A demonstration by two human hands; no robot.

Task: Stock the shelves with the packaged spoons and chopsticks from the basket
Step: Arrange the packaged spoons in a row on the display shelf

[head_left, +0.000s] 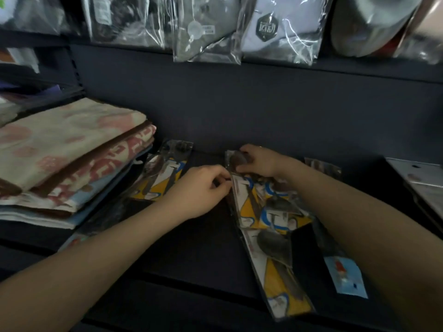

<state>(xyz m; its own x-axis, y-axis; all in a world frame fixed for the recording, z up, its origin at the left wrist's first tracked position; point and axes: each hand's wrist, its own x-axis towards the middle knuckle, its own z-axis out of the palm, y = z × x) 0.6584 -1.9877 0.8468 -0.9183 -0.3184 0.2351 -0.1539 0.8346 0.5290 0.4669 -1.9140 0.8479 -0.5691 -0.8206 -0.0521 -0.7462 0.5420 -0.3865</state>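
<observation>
At the centre of the frame both hands work on a pile of packaged spoon-and-chopstick sets (268,212) lying on the dark shelf (203,255). The left hand (199,188) pinches the left edge of the top packet between thumb and fingertips; the right hand (259,161) is closed over that packet's far end, where a dark spoon bowl shows through the film. The basket is not in view.

These packets look light and flat, each a card backing in yellow, white and blue under clear glossy film. I judge them stiff along their length because of the card and the utensils inside, but slippery face to face, so a stack will slide apart if tilted. The film edges and the narrow ends are the sensible places to hold; squeezing over the spoon bowl risks creasing the film.

Counted: the fanned pile right of centre shows at least three overlapping packets, the exact number unclear from the overlap. One more set (165,171) lies apart, left of centre, beside the folded towels (72,152) stacked at the left. A small light-blue packet (345,276) sits at lower right, its contents too blurred to name
</observation>
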